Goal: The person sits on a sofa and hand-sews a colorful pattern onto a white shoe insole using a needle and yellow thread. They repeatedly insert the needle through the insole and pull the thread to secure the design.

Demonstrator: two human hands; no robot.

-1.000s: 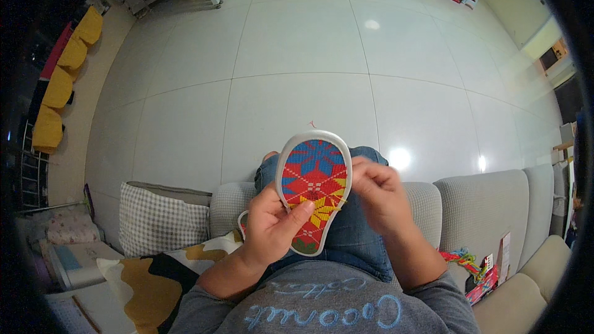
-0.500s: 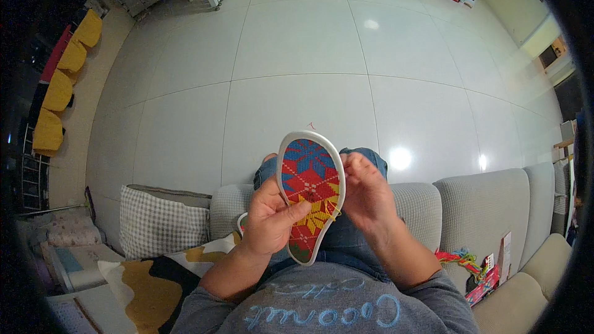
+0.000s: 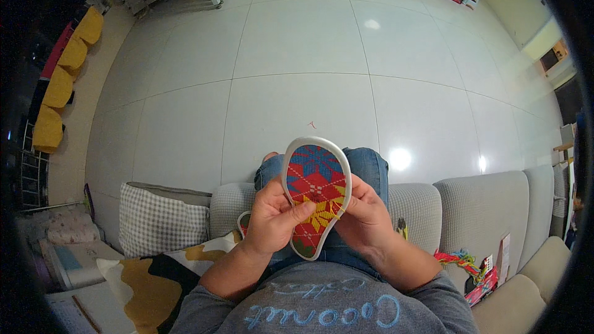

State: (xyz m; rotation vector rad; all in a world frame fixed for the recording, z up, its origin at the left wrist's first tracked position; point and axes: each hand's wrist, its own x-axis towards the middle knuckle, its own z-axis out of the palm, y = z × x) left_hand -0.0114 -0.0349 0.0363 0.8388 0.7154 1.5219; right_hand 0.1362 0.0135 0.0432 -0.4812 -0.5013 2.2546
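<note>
An insole point(image 3: 317, 176) with a white rim and a stitched pattern of red, blue, yellow and green stands upright over my lap. My left hand point(image 3: 272, 215) is closed on its left side, thumb flat on the patterned face and fingers behind. At the right edge, my right hand point(image 3: 366, 210) is closed, its thumb and fingertips against the rim; any needle there is too small to make out. Loose yellow thread point(image 3: 336, 209) loops over the face beside those fingertips. Part of a second white-rimmed insole point(image 3: 244, 224) shows beyond my left forearm.
I sit on a grey sofa point(image 3: 476, 210). To the right lie a small yellow-and-dark tool point(image 3: 402, 229) and a bundle of coloured threads point(image 3: 461, 261). On the left are a checked cushion point(image 3: 164, 219) and a patterned cushion point(image 3: 148, 284). Pale floor tiles point(image 3: 297, 37) stretch ahead.
My right hand has come down and in from the insole's upper right to its edge near the yellow thread. The insole has shifted slightly right. The yellow-and-dark tool now shows past my right wrist.
</note>
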